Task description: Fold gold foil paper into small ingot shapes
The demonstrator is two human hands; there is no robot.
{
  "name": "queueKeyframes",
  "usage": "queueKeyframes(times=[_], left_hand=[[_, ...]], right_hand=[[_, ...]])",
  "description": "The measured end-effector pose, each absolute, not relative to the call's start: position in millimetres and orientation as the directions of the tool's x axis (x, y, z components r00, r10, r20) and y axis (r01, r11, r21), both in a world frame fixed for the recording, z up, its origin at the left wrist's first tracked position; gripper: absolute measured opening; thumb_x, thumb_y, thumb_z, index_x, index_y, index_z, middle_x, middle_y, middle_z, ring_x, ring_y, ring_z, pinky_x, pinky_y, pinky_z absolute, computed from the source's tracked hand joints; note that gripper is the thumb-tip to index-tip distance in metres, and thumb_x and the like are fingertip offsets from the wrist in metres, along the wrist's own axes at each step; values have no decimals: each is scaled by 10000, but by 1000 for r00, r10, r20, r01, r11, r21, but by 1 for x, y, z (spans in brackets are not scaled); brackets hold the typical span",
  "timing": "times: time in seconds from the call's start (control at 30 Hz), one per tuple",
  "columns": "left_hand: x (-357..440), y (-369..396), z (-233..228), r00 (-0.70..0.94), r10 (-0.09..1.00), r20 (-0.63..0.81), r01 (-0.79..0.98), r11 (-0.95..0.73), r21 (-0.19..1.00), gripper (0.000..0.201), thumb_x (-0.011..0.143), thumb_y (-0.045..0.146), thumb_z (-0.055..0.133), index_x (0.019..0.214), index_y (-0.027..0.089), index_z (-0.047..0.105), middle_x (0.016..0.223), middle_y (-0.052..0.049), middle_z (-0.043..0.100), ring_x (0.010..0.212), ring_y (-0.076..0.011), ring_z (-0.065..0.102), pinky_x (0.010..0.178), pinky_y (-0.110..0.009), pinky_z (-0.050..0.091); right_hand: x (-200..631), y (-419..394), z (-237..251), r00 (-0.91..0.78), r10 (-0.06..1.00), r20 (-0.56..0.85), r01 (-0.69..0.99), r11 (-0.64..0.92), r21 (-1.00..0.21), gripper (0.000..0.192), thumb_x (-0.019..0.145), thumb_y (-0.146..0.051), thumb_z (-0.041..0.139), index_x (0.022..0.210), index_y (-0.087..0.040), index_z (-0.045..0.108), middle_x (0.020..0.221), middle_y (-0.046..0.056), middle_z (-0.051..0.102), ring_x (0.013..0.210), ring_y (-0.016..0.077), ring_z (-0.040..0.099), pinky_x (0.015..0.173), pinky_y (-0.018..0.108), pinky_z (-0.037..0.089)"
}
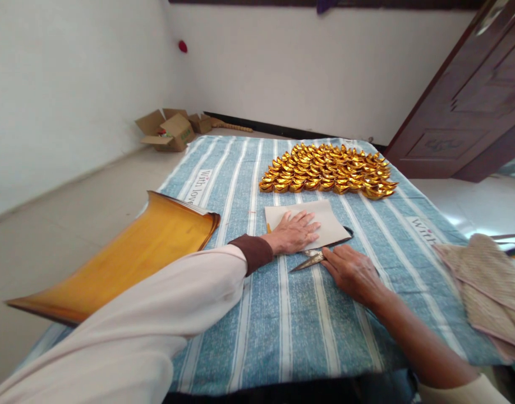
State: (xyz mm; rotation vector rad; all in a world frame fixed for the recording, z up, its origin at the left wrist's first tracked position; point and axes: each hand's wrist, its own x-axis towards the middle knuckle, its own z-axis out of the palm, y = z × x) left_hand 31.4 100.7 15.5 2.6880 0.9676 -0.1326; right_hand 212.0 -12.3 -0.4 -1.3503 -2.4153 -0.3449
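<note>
My left hand (294,231) lies flat with spread fingers on a pale grey sheet of paper (329,221), which rests on the striped tablecloth. A bit of gold edge shows at the sheet's left side. Just to the right and nearer to me, my right hand (352,272) is closed around a pair of scissors (310,261). The blades point left, close to the sheet's near edge. Part of a dark handle loop shows by the sheet's right corner. Left of my forearm lies a large stack of gold paper sheets (127,252), hanging partly over the table's edge.
Rows of folded gold paper ingots (329,171) cover the table's far right part. A folded beige towel (493,280) lies at the right edge. Open cardboard boxes (169,132) stand on the floor at the far left. A brown door (455,106) is at the right.
</note>
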Motion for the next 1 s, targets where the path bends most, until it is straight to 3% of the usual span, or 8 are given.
queueKeyframes(times=[0.27,0.43,0.67,1.0], left_hand=[[32,101,14,773,608,-182,635,-735,239,541,987,468,192,1466,247,312,1577,-86,176,1441,-287,110,1099,-606,95],[32,102,13,771,613,-171,636,-736,232,542,993,461,164,1458,234,328,1571,-96,199,1436,-280,132,1101,-594,93],[33,103,11,763,623,-171,646,-730,222,517,996,460,182,1453,270,330,1567,-78,219,1435,-265,143,1103,-570,108],[32,106,4,774,620,-132,632,-743,221,519,1002,457,159,1440,266,362,1567,-89,214,1431,-269,155,1095,-586,106]], right_hand=[[211,-17,-2,-499,765,406,846,532,37,239,959,-275,454,1020,-141,641,705,38,574,705,187,535,633,297,363],[197,-14,1,-473,784,403,861,508,23,216,949,-265,471,909,-165,658,696,32,574,696,191,529,622,300,350],[191,-19,2,-480,775,410,854,519,18,198,937,-259,498,986,-142,651,696,28,570,695,202,531,621,306,347],[178,-17,2,-486,774,406,853,520,29,152,924,-224,512,928,-150,646,691,28,574,691,194,518,611,301,320]])
